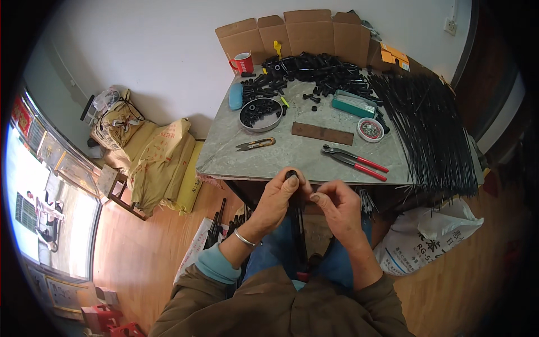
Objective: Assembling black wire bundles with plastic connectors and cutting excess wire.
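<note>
My left hand is raised just off the table's near edge, its fingers closed around a black cylindrical part whose round end shows above the thumb. A long dark rod runs down below this hand, between my knees; I cannot tell whether it joins the part. Close by on the right, my right hand has its thumb and fingertips pressed together. Whatever lies in that pinch is too small to make out. Nearest to both hands on the grey table are red-handled pincers and small thread snips.
Black plastic parts are heaped at the back before a cardboard screen. A round metal tray, teal box, brown flat bar and red mug stand around. Long black strands overhang the right edge above a white sack.
</note>
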`<state>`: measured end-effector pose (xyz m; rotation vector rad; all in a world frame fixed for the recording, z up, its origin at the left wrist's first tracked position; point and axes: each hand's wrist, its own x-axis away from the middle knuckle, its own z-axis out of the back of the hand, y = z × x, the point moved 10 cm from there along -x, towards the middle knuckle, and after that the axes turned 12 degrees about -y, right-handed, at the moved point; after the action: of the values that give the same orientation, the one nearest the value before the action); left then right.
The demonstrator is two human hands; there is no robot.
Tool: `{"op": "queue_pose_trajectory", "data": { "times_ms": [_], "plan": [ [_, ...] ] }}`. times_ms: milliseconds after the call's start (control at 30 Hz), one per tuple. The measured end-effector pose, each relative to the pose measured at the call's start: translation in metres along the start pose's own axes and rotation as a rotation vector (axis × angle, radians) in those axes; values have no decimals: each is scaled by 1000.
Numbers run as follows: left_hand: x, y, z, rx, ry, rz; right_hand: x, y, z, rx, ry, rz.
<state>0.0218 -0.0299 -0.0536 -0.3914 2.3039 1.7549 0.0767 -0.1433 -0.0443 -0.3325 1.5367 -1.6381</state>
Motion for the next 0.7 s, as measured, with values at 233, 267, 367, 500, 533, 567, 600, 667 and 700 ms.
{"op": "queue_pose_trajectory", "data": {
  "times_ms": [233, 267, 367, 500, 533, 567, 600, 667, 700],
  "plan": [
    [7, -23, 0, 11, 162, 13, -24, -52, -3, 399, 10, 260],
    [7, -26, -1, -1, 168, 24, -23, -51, -2, 469, 16, 268],
    [13, -28, 0, -44, 165, 32, -29, -29, -1, 353, -40, 92],
    [39, -19, 27, -141, 299, 58, -38, 41, -46, -123, -349, -287],
    [37, -12, 26, -252, 289, -14, -33, 48, -42, -184, -235, -298],
    [34, -10, 23, -417, 221, -103, -20, 53, -37, -251, -146, -308],
    [31, -18, 19, -539, 212, 16, -3, 72, -33, -478, 5, -479],
    [22, -40, 9, -128, 169, -100, -7, 68, -22, -431, -34, -422],
    [22, -28, 4, -234, 157, -260, -7, 75, -18, -472, -39, -365]
  ]
}}
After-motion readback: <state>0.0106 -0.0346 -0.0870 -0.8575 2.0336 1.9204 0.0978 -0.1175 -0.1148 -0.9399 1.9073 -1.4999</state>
